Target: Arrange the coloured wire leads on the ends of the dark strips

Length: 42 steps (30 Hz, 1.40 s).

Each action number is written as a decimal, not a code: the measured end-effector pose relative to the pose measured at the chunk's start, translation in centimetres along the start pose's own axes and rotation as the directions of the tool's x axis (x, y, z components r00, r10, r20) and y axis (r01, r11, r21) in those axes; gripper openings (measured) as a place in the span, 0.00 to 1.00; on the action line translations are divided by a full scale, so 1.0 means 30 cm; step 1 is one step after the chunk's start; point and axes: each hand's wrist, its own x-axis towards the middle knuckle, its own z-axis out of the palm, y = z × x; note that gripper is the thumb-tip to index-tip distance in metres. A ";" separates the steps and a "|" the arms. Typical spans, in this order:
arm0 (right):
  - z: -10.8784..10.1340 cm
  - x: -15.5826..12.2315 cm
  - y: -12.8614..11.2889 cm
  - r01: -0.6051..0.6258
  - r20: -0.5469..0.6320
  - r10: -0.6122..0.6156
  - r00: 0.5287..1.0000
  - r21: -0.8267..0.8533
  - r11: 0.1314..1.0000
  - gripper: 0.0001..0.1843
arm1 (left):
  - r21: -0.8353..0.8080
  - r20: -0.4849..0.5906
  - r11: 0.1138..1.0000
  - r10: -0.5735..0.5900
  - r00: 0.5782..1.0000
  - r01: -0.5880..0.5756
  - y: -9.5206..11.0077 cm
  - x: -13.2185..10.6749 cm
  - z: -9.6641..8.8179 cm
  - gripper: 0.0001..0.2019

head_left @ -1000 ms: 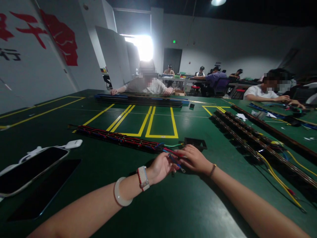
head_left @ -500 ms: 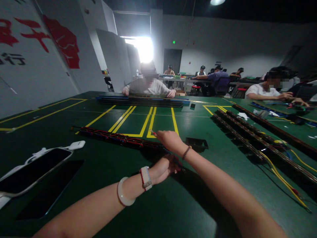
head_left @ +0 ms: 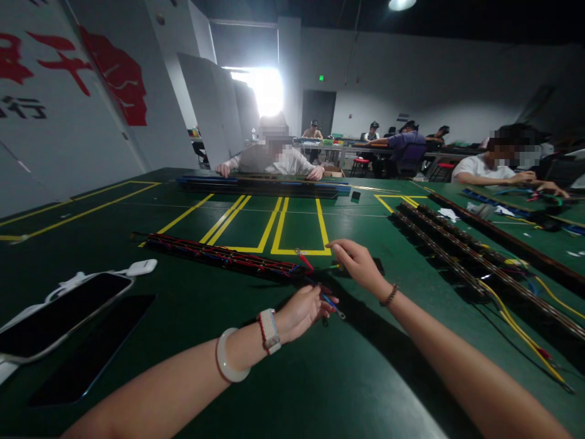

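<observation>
A long, narrow assembly with red, blue and black wires (head_left: 219, 255) lies on the green table in front of me. At its right end my left hand (head_left: 301, 314) has its fingers closed around a blue wire (head_left: 331, 301) tipped with a metal ring terminal; a dark lug shows just below. Beyond that hand, a red-sleeved wire end (head_left: 305, 261) with a ring terminal points up and left. My right hand (head_left: 360, 263) hovers to the right, fingers stretched and apart, holding nothing. Beneath its fingertips a green-yellow wire end (head_left: 335, 266) lies, apparently untouched.
A black rectangular part (head_left: 378, 266) sits partly behind my right hand. Long wired bars (head_left: 450, 253) with yellow cables (head_left: 512, 317) run along the right. Phones (head_left: 68, 311) lie at left. Across the table a person (head_left: 269, 155) rests both hands on long dark bars (head_left: 260, 186).
My right hand has let go of the red-sleeved wire end and moved right, its fingers opening. My left hand stays in place, its fingers slightly shifted, with the blue wire now showing.
</observation>
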 end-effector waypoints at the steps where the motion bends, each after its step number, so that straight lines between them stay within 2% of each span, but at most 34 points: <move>1: -0.006 -0.031 0.029 0.007 -0.042 -0.009 0.999 -0.065 0.998 0.17 | 0.000 -0.002 1.000 0.004 1.000 -0.004 0.000 -0.004 0.002 0.08; 3: -0.004 -0.088 0.075 0.051 -0.041 -0.061 0.997 -0.215 0.975 0.14 | 0.019 -0.011 1.000 0.015 1.000 -0.014 -0.001 -0.010 0.006 0.07; 5: 0.009 -0.127 0.103 0.141 0.030 -0.139 0.990 -0.333 0.932 0.13 | 0.076 -0.036 0.997 0.021 0.999 -0.018 0.004 -0.014 0.006 0.08; 7: 0.025 -0.143 0.112 0.227 0.096 -0.205 0.974 -0.391 0.892 0.14 | 0.183 -0.060 0.983 0.001 0.998 0.010 0.019 -0.016 0.000 0.10; 9: 0.040 -0.141 0.110 0.261 0.122 -0.231 0.965 -0.408 0.875 0.14 | 0.344 -0.086 0.936 -0.046 0.995 0.073 0.045 -0.014 -0.012 0.13; 11: 0.049 -0.133 0.104 0.261 0.129 -0.228 0.965 -0.409 0.875 0.15 | 0.530 -0.100 0.836 -0.104 0.989 0.142 0.081 -0.012 -0.032 0.16; 13: 0.056 -0.128 0.101 0.259 0.143 -0.219 0.965 -0.408 0.876 0.15 | 0.698 -0.072 0.699 -0.149 0.986 0.157 0.120 -0.009 -0.057 0.18; 16: 0.064 -0.133 0.104 0.262 0.174 -0.208 0.963 -0.407 0.875 0.15 | 0.851 0.017 0.519 -0.177 0.984 0.079 0.170 -0.004 -0.091 0.21; 18: 0.067 -0.139 0.111 0.263 0.195 -0.199 0.960 -0.404 0.876 0.15 | 0.884 0.062 0.467 -0.195 0.979 0.037 0.188 -0.001 -0.105 0.23; 21: 0.057 -0.136 0.121 0.234 0.186 -0.174 0.967 -0.379 0.895 0.14 | 0.867 0.083 0.496 -0.241 0.967 0.049 0.193 0.007 -0.111 0.23; 25: 0.005 -0.089 0.099 0.135 0.070 -0.119 0.990 -0.281 0.950 0.14 | 0.772 0.046 0.620 -0.278 0.959 0.143 0.177 0.014 -0.105 0.24; 28: -0.039 -0.033 0.024 0.093 -0.004 -0.095 0.995 -0.158 0.983 0.14 | 0.690 0.042 0.698 -0.301 0.953 0.190 0.166 0.011 -0.099 0.26; 30: -0.048 0.001 -0.050 0.112 0.009 -0.111 0.994 -0.091 0.990 0.15 | 0.649 0.064 0.737 -0.297 0.953 0.186 0.159 0.006 -0.097 0.25; 34: 0.000 0.049 -0.188 0.214 0.106 -0.206 0.973 -0.060 0.975 0.21 | 0.599 0.116 0.793 -0.228 0.967 0.115 0.148 -0.004 -0.097 0.17; 36: 0.034 0.065 -0.221 0.248 0.126 -0.236 0.964 -0.093 0.964 0.16 | 0.573 0.103 0.811 -0.217 0.971 0.120 0.142 -0.005 -0.097 0.14; 39: 0.045 0.087 -0.203 0.189 0.071 -0.179 0.981 -0.185 0.964 0.05 | 0.540 0.085 0.827 -0.240 0.967 0.157 0.132 0.004 -0.100 0.13; 42: -0.011 0.107 -0.119 0.062 0.055 -0.050 0.997 -0.257 0.964 0.03 | 0.518 0.107 0.836 -0.272 0.956 0.180 0.127 0.020 -0.110 0.13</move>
